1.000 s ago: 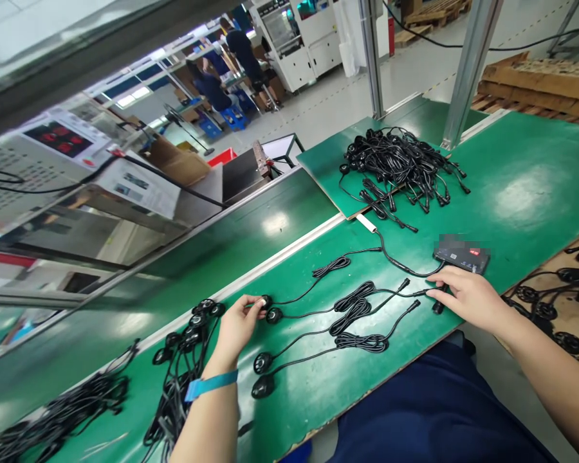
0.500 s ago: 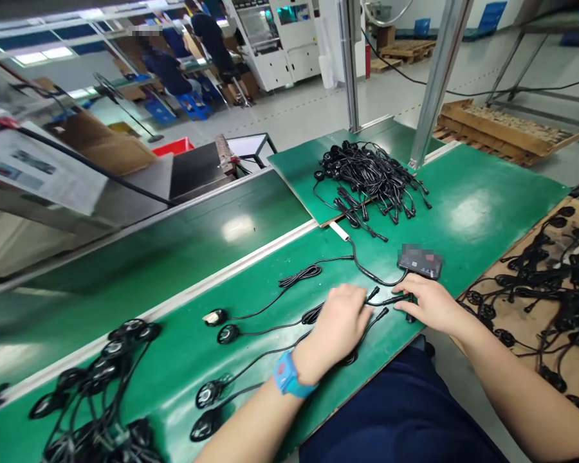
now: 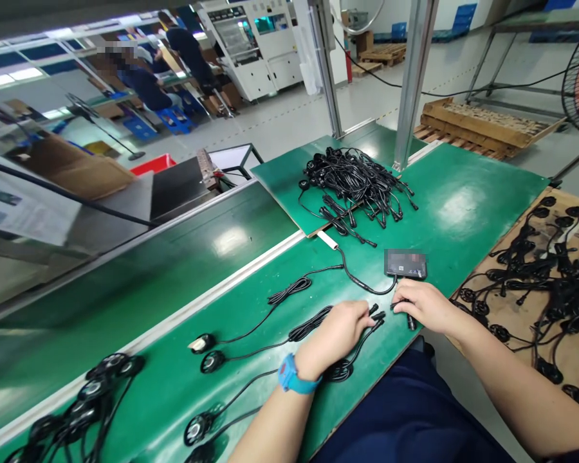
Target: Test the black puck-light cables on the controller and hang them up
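Several black cables with round puck ends [image 3: 212,361] lie in a row on the green bench [image 3: 463,206]. My left hand [image 3: 335,335], with a blue wristband, is curled over the plug ends of these cables, fingers pinched on one cable plug [image 3: 374,315]. My right hand [image 3: 424,305] rests just right of it, fingers closed on a black connector [image 3: 399,302] whose lead runs to a small black box [image 3: 405,263]. The two hands are a few centimetres apart, plug tips facing each other.
A tangled pile of black cables [image 3: 354,183] lies on a green board at the back. More cables fill a cardboard tray [image 3: 535,283] at the right and a heap [image 3: 84,399] at the lower left. A conveyor belt [image 3: 139,270] runs along the left. Other people work far behind.
My left hand left the puck ends at the left and came across to the plug ends beside my right hand. My right hand stayed by the black box.
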Motion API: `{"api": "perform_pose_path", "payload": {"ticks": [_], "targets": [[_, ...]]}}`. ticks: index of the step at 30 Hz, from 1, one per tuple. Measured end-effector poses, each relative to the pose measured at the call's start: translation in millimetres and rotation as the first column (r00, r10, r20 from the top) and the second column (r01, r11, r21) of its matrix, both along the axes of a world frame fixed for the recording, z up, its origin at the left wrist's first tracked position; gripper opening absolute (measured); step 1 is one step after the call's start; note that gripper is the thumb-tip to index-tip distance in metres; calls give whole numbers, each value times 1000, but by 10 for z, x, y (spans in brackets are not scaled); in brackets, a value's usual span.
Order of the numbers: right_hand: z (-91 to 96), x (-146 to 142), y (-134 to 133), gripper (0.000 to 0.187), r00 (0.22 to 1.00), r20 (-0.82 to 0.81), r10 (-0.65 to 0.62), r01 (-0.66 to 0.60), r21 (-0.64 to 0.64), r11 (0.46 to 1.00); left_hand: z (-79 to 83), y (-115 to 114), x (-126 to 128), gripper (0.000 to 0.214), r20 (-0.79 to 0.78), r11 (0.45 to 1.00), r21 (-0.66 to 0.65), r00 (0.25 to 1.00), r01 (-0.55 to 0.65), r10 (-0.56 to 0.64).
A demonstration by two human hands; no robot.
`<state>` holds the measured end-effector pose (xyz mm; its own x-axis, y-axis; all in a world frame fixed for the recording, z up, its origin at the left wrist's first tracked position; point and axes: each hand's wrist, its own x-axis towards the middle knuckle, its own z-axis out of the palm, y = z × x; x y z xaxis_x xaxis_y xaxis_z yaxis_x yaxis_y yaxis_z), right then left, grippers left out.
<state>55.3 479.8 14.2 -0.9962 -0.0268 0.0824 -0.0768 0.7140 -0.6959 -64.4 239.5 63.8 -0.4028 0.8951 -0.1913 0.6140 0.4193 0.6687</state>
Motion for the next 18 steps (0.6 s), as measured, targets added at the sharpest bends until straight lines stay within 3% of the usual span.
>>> {"api": "perform_pose_path", "payload": {"ticks": [4,7,9,11,14,18], "targets": [[-11,14,56,18,997,-27,-72,70,-67,995,143,-114,-183,28,51,997,-26,996,-77,79],[-66,-40,16,18,979,-41,-201,199,-51,979,124,-52,-352,16,-171,982,88,968,-169,182],[-114,-89,-38,19,962,-70,-265,265,-11,964,54,45,-502,22,-386,973,77,894,-216,228],[-159,-122,-90,22,953,-112,-280,287,45,957,-26,131,-656,25,-545,968,-54,820,-243,176],[-205,-131,-137,27,955,-154,-252,271,117,955,-102,162,-777,28,-610,948,-210,790,-239,65],[-210,-113,-158,30,956,-151,-251,270,120,955,-102,62,-620,25,-571,973,-183,821,-142,12]]}}
